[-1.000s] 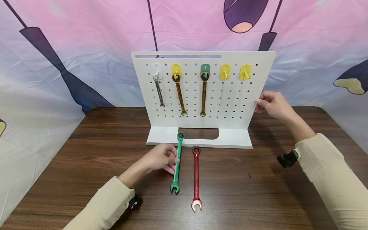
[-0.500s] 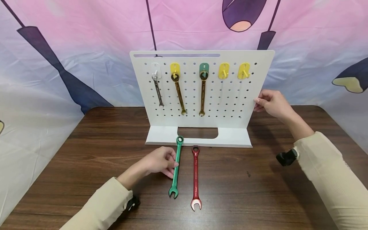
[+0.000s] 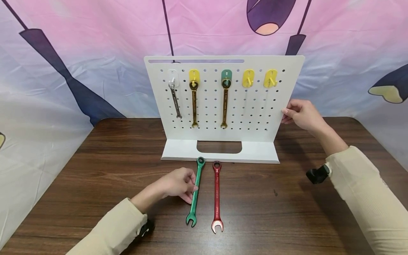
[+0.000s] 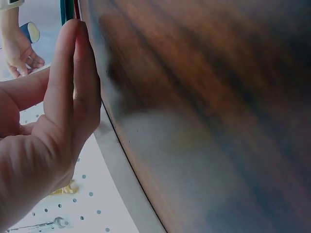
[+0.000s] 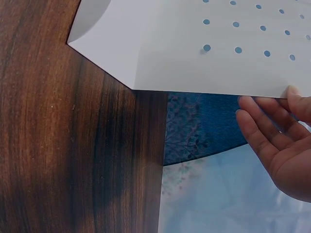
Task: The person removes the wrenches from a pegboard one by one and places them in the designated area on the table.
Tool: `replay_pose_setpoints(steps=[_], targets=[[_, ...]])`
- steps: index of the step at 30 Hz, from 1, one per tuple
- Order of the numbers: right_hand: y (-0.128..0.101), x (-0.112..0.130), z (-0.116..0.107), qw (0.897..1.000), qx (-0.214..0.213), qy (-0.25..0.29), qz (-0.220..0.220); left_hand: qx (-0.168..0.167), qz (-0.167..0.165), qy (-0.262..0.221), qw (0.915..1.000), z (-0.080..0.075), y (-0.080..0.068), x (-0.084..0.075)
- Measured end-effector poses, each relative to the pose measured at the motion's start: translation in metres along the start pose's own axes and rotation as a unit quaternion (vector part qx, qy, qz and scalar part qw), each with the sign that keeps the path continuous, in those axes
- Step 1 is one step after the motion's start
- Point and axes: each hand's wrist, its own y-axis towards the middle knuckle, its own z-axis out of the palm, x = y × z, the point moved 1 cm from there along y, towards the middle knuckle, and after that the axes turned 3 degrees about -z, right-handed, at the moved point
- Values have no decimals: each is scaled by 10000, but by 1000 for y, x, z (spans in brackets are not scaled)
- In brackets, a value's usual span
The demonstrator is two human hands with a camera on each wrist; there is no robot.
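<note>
Left hand (image 3: pixel 178 184) pinches green wrench (image 3: pixel 195 191) mid-shank, flat on table (image 3: pixel 95 170), 6 o'clock of pegboard (image 3: pixel 255 117). Right hand (image 3: pixel 302 114) grips pegboard's 3 o'clock edge. Risk: shallow pinch slips; wrench knocks red wrench (image 3: pixel 217 196).

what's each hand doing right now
Left hand: fingers pinch the green wrench on the table.
Right hand: grips the pegboard by its right edge.

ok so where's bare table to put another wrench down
Bare wood lies right of the red wrench, up to the right sleeve, and left of the left hand out to the table edge. It is crowded in the middle: green wrench, red wrench and the pegboard foot sit close together.
</note>
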Motion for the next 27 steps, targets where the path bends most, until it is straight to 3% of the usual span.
replay_pose_setpoints(steps=[10,27], targets=[[-2,0,0,10000,-32,-35,24,-363,-316,478,9977,3,0,-1],[0,1,0,10000,-9,70,19,-660,-458,520,9954,4,2,0]])
